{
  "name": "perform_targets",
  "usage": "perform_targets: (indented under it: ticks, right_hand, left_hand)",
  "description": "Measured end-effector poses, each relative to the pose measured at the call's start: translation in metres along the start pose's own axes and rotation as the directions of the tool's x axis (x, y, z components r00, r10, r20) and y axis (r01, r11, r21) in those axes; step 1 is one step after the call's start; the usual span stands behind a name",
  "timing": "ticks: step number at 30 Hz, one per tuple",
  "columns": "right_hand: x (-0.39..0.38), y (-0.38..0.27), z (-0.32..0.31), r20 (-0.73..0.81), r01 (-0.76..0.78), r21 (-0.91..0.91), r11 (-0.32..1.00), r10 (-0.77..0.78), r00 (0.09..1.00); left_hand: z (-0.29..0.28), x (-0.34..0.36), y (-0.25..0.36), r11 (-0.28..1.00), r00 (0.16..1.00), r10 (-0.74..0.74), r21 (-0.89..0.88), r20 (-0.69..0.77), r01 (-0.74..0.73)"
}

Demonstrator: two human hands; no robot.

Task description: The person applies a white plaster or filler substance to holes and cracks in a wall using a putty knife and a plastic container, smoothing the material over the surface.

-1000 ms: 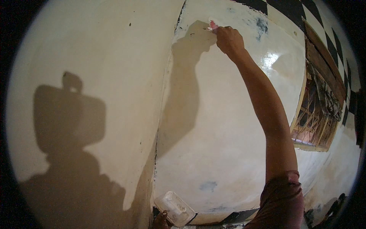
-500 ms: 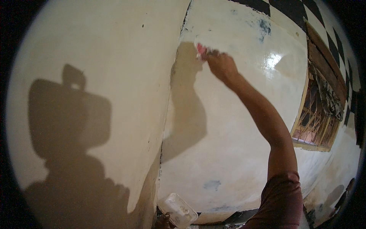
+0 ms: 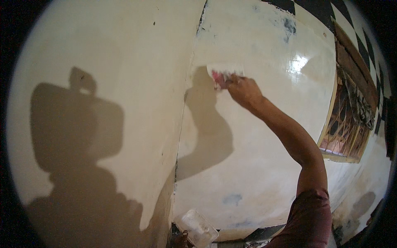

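Reddish tool (image 3: 217, 78) points up-left, its long axis aslant.

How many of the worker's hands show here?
2: the right hand grips a reddish tool at the wall; the left hand, partly cut off at the lower edge, holds a pale tub.
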State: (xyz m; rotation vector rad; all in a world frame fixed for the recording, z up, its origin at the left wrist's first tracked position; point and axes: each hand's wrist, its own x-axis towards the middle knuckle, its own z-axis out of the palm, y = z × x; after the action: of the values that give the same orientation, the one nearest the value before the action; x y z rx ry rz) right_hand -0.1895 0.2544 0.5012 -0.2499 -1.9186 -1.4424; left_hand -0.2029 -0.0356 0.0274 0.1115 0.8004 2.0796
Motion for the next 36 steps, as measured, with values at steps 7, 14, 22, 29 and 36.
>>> perform_targets:
  ticks: [7, 14, 22, 29, 36]
  right_hand:
    - [0.117, 0.071, 0.002, -0.184, 0.006, -0.144, 0.990, -0.032, 0.982]
    - [0.008, 0.037, 0.045, -0.102, 0.105, -0.088, 0.991, -0.114, 0.988]
    - [0.060, 0.093, -0.020, -0.062, -0.350, -0.009, 0.937, 0.349, 0.935]
    - [0.127, 0.078, 0.025, 0.005, -0.465, 0.056, 0.884, 0.465, 0.885]
    - [0.055, -0.013, 0.003, -0.109, -0.133, 0.105, 0.985, 0.145, 0.983]
  left_hand:
    - [-0.018, 0.006, -0.010, 0.988, 0.998, 0.060, 0.147, -0.033, -0.054]
    - [-0.020, 0.003, -0.011, 0.976, 0.996, 0.084, 0.202, -0.028, -0.076]
    - [-0.023, -0.001, -0.005, 0.966, 0.994, 0.112, 0.235, -0.018, -0.105]
    - [-0.017, 0.002, -0.011, 0.961, 0.994, 0.111, 0.256, 0.002, -0.108]
    - [-0.026, 0.004, -0.010, 0.943, 0.985, 0.174, 0.289, 0.002, -0.168]
